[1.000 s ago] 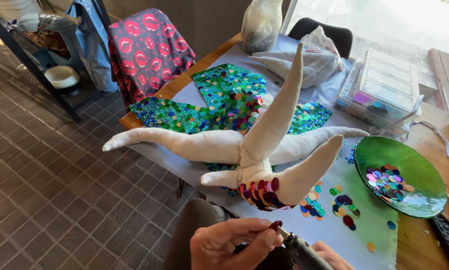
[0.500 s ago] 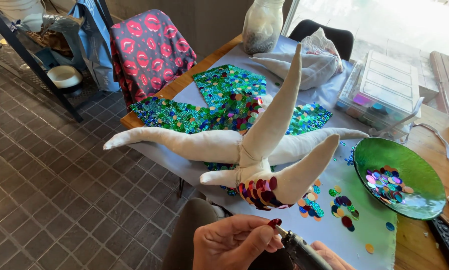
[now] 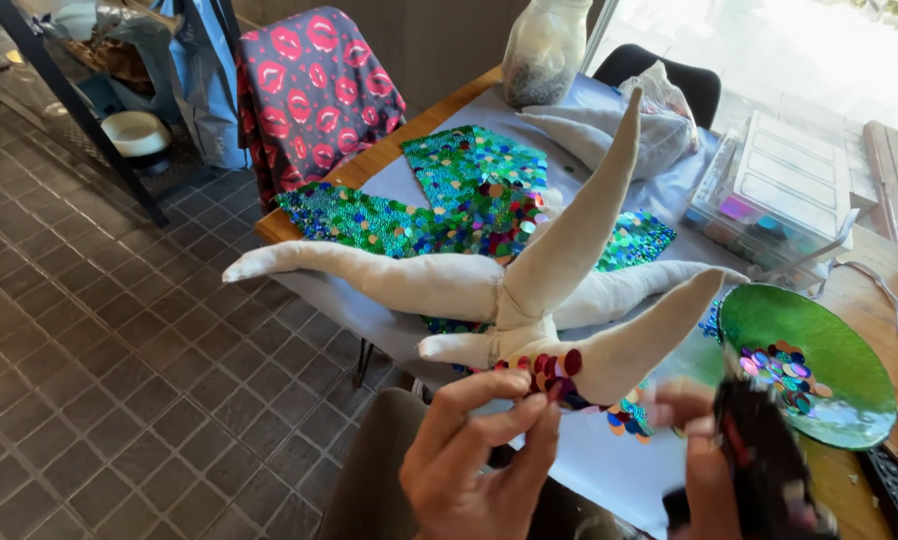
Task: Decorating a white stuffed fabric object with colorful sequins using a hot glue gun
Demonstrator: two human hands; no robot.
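A stuffed cream fabric shape with several pointed arms (image 3: 529,280) stands on the table. A patch of dark red and gold sequins (image 3: 554,372) covers its near base. My left hand (image 3: 474,445) pinches a dark red sequin and presses it against that patch. My right hand (image 3: 714,470), blurred, grips a black glue gun (image 3: 769,465) raised to the right of the shape, in front of the green bowl.
A green glass bowl (image 3: 849,400) with several coloured sequins sits at the right. Sequined green fabric pieces (image 3: 419,215) lie behind the shape. A clear compartment box (image 3: 779,190), a jar (image 3: 544,50), a remote (image 3: 894,490) and a lip-print chair cover (image 3: 314,95) surround it.
My left hand has risen from the glue gun's tip to the sequin patch with the red sequin. My right hand has lifted the glue gun up and to the right.
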